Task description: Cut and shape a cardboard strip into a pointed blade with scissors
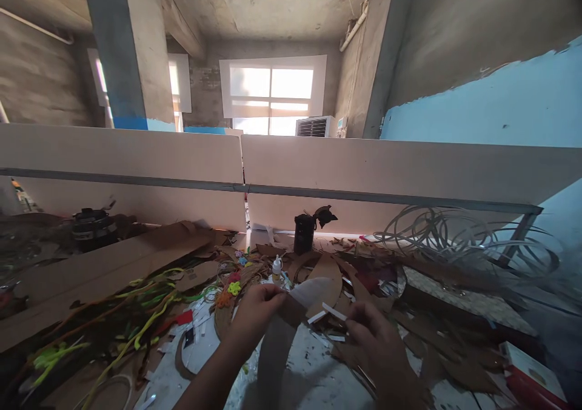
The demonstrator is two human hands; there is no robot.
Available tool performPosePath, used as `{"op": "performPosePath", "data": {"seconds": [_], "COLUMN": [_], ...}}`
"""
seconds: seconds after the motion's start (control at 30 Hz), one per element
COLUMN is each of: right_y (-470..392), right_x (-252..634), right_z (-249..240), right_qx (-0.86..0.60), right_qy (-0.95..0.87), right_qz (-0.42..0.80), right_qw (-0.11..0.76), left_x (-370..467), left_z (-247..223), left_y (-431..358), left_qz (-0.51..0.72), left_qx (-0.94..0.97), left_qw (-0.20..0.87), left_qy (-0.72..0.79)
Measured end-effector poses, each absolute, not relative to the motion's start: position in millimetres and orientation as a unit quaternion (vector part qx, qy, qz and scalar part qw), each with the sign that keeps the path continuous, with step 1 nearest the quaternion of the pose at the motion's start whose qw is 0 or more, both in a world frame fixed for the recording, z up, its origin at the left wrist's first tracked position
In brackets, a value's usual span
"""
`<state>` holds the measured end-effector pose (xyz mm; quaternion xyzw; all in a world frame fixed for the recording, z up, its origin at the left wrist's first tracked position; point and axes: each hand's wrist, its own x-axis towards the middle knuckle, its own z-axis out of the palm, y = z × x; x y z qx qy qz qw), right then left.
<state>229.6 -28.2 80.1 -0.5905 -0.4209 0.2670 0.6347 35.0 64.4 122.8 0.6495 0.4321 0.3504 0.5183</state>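
My left hand point(264, 304), its thumb and fingers pinched together, grips a long brown strip point(275, 352) that looks like cardboard. One part of the strip hangs towards me, and a pale part reaches up to the right. To the right, my right hand point(375, 337) pinches a short narrow white strip point(334, 311) between thumb and fingertips. Other small white pieces lie below it on the table point(313, 367). Just beyond my left hand stands a small white glue bottle point(277, 267). An oval brown cardboard piece point(334, 276) lies behind the white strip.
Green and yellow fuzzy stems point(154, 313) spread over the left side. A black container point(304, 234) stands at the back, before a pale partition point(409, 167). Coiled pale strips point(436, 234) fill the back right. Cardboard scraps point(450, 343) and a red-and-white box point(531, 373) lie right.
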Motion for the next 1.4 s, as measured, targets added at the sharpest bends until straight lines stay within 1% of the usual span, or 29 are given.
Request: {"op": "performPosePath", "data": {"seconds": [0.1, 0.17, 0.37, 0.47, 0.8, 1.4], "right_y": [-21, -17, -11, -8, -7, -9], "right_x": [244, 247, 231, 224, 226, 224], "right_z": [73, 70, 64, 59, 53, 56], "right_qx": [-0.601, -0.597, -0.543, -0.525, -0.499, -0.487], "right_qy": [-0.454, -0.453, -0.441, -0.427, -0.406, -0.423], "right_qz": [0.259, 0.269, 0.401, 0.428, 0.449, 0.466], "right_qw": [0.605, 0.605, 0.592, 0.599, 0.62, 0.605], "left_x": [35, 36, 43, 45, 46, 45], "left_z": [124, 124, 120, 120, 120, 118], "left_y": [64, 62, 55, 51, 51, 50], "left_qz": [0.356, 0.354, 0.345, 0.34, 0.337, 0.342], "left_qx": [0.633, 0.624, 0.603, 0.597, 0.576, 0.563], "left_qw": [0.534, 0.548, 0.586, 0.602, 0.622, 0.637], "left_qy": [0.432, 0.431, 0.415, 0.408, 0.41, 0.4]}}
